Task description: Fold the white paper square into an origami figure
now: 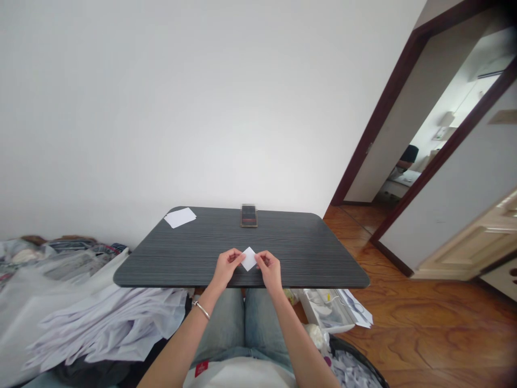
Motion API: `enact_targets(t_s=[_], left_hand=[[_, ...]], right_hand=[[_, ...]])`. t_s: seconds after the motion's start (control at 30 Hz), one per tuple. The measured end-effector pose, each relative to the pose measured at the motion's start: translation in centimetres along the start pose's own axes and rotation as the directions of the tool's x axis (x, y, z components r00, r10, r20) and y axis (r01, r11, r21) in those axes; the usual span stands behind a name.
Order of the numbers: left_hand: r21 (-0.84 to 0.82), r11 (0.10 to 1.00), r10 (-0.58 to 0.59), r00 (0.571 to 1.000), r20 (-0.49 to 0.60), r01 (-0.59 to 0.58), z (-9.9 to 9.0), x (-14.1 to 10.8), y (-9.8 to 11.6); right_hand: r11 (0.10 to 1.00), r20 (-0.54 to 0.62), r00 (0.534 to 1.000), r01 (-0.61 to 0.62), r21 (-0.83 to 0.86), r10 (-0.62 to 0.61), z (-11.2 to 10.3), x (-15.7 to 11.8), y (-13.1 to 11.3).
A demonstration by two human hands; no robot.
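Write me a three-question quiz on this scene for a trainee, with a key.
1. True or false: the left hand and the right hand both touch the small white square.

2. Multiple choice: on which arm is the silver bracelet worn?
A) The right
B) The left
C) Neither

3. Fill in the blank: seen from the person's seat, the larger white paper lies near the far ____ corner of the dark table.

Key: 1. True; 2. B; 3. left
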State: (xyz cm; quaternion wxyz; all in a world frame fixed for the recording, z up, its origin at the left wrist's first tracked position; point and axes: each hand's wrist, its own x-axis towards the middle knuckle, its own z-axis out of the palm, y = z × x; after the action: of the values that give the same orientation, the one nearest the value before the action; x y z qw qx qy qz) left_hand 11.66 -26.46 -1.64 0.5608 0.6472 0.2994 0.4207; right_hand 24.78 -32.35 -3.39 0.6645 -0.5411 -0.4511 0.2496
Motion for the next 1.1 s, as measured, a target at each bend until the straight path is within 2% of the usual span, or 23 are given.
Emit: enact_targets(t_s=[0.63, 0.93, 1.1], left_hand=[[0.040, 0.999, -0.013, 0.996, 0.088, 0.009, 0.4, 0.1, 0.5], [0.026, 1.000, -0.007, 0.998, 0.064, 0.005, 0.4, -0.1, 0.3], [0.008, 1.000, -0.002, 1.000, -0.009, 0.003, 0.3, 0.0, 0.2]], right_hand=[[0.995, 0.109, 0.993, 0.057, -0.086, -0.047, 0.2, -0.2, -1.3], [0.984, 0.158, 0.986, 0.080, -0.158, -0.055, 0.5, -0.4, -1.1], [0.970, 0.178, 0.980, 0.126, -0.209, -0.089, 0.6, -0.6, -1.2]])
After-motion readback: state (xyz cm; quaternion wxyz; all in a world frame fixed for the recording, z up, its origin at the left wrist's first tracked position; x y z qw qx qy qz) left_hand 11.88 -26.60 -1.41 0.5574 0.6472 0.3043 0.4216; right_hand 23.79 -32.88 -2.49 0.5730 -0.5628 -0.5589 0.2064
